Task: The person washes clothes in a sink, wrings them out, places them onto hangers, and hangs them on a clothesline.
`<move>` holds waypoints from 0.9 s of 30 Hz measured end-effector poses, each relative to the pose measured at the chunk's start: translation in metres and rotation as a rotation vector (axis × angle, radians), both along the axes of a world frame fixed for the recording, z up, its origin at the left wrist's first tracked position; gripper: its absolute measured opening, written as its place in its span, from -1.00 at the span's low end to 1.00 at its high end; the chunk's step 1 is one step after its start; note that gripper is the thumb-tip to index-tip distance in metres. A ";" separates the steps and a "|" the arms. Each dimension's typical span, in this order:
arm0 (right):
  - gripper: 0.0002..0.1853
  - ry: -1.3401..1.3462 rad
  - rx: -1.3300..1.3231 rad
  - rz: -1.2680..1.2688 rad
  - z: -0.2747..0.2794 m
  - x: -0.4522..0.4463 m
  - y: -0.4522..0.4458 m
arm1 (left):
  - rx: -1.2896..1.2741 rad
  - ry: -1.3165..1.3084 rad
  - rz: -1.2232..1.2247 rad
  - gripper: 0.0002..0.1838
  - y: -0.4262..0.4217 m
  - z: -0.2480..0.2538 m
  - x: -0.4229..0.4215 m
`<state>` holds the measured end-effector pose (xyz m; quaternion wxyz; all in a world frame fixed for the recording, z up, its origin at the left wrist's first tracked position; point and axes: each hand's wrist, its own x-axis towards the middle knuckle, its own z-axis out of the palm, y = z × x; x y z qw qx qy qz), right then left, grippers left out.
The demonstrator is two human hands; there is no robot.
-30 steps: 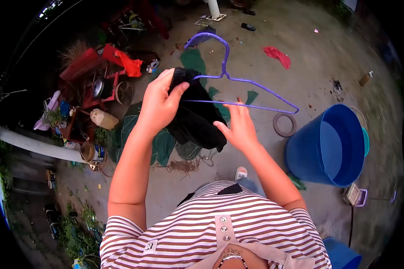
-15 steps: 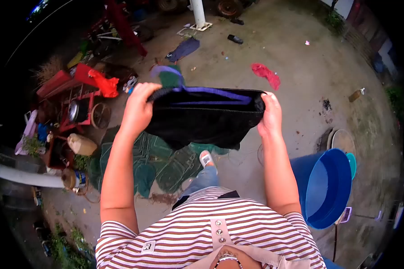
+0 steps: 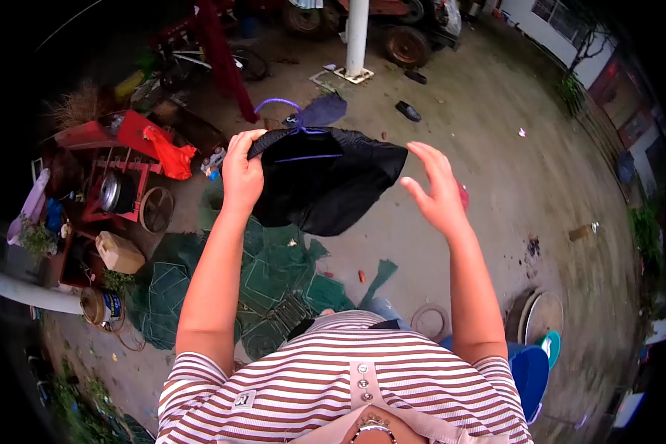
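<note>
A pair of black shorts [image 3: 333,196] hangs in front of me, its gathered waist turned upward. My left hand [image 3: 242,169] is closed on the left end of the waistband. Inside the waist sits a purple clothes hanger [image 3: 301,120]; its curved part sticks out above the cloth, and the black fabric hides much of the rest. My right hand [image 3: 438,181] is open, thumb and fingers apart, just off the right corner of the shorts, with nothing in it.
Green netting [image 3: 274,259] lies on the ground below. A blue barrel [image 3: 529,377] stands at my right beside a round lid [image 3: 544,318]. On the left are a red cart [image 3: 122,189] and a plastic jug [image 3: 118,252]. A white post [image 3: 357,44] rises ahead.
My right hand has let go of the waistband and opened. The shorts' right side has sagged and narrowed. My view has shifted, with the barrel now lower and partly behind my arm.
</note>
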<state>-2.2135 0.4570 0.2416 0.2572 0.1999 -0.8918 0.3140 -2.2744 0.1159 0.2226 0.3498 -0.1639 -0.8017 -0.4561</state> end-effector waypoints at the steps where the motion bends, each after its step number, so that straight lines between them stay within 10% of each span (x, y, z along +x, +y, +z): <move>1: -0.35 -0.001 0.034 0.054 0.000 -0.022 -0.008 | -0.001 0.019 0.000 -0.71 -0.002 0.001 -0.013; 6: -0.46 0.151 0.096 0.105 -0.001 -0.149 -0.039 | -0.033 0.057 0.064 -0.67 -0.008 0.001 -0.096; 8: -0.64 -0.293 0.013 0.197 0.000 -0.209 -0.034 | -0.055 0.005 0.095 -0.64 -0.009 -0.002 -0.128; 9: -0.76 -0.106 -0.028 0.327 -0.018 -0.243 -0.031 | -0.075 0.030 0.113 -0.63 -0.012 -0.008 -0.146; 16: -0.64 -0.743 -0.590 0.621 -0.044 -0.358 -0.042 | -0.144 -0.201 0.172 -0.63 -0.012 -0.029 -0.266; 20: -0.81 -0.830 -0.694 0.702 -0.029 -0.417 -0.043 | 0.034 -0.300 0.165 -0.28 -0.008 -0.039 -0.282; 27: -0.83 -0.868 -0.815 0.711 -0.009 -0.523 -0.078 | 0.398 -0.697 0.294 -0.59 -0.035 -0.107 -0.197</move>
